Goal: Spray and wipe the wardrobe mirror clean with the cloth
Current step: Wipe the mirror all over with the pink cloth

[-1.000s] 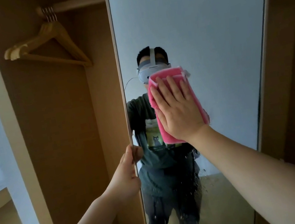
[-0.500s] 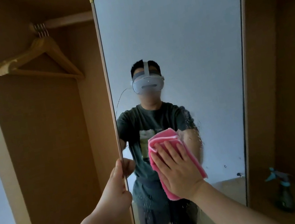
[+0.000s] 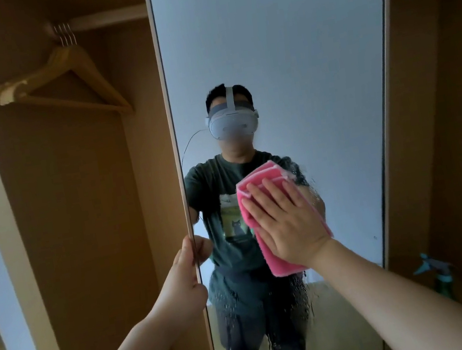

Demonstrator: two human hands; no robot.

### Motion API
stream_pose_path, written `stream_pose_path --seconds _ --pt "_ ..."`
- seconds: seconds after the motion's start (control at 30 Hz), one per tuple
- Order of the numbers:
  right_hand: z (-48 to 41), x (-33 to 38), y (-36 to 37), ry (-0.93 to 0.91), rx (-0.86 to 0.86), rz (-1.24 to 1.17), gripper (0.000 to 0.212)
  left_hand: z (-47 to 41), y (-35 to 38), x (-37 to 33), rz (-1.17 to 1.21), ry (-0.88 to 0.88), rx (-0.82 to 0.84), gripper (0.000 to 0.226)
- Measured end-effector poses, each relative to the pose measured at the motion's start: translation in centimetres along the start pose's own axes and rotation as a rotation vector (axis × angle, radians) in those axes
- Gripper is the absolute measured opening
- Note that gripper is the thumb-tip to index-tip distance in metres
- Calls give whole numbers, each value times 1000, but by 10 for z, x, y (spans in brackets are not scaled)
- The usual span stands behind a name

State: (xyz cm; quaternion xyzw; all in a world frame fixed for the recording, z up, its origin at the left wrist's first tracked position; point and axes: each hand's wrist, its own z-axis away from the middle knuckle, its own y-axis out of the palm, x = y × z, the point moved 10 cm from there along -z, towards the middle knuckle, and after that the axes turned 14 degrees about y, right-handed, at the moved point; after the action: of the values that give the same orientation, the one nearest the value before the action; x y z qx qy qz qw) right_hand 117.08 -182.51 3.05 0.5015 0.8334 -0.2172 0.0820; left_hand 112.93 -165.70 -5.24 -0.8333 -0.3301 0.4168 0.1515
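The mirror (image 3: 278, 44) stands upright in the open wardrobe (image 3: 80, 230), a tall panel with a pale frame, seen nearly head-on. The right hand (image 3: 288, 226) lies flat on the folded pink cloth (image 3: 259, 179) and presses it against the glass at about mid-height, a little right of centre. Its fingers are straight and slightly spread, so its grip is apart, not curled round the cloth. The cloth shows above the fingertips and below the heel of the palm. The left hand (image 3: 181, 287) holds the mirror's left edge lower down, its grip clamped on the frame with the thumb on the front; the other fingers are hidden behind the edge. Drops and runs of liquid (image 3: 291, 302) cover the glass below the cloth, with some just beside its upper right corner. The upper glass looks dry. To the left, wooden hangers (image 3: 60, 78) hang from a rail (image 3: 105, 17). At lower right a green spray bottle (image 3: 442, 277) stands inside the wardrobe, just beside the mirror's right edge.
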Motion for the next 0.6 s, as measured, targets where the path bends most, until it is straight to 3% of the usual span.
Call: stream_pose_path --seconds 0.13,0.27,0.4,0.6 --pt "-24 -26 -3 37 14 25 61 1 1 2 7 -20 17 79" --pt "-52 -62 -8 128 -3 19 59 2 0 4 -27 -52 10 94" --pt "-66 -83 -13 181 -32 3 58 1 -2 1 -18 -26 -17 75" --pt "-53 -82 -14 233 -46 -6 57 1 -1 2 -3 -8 -29 78"
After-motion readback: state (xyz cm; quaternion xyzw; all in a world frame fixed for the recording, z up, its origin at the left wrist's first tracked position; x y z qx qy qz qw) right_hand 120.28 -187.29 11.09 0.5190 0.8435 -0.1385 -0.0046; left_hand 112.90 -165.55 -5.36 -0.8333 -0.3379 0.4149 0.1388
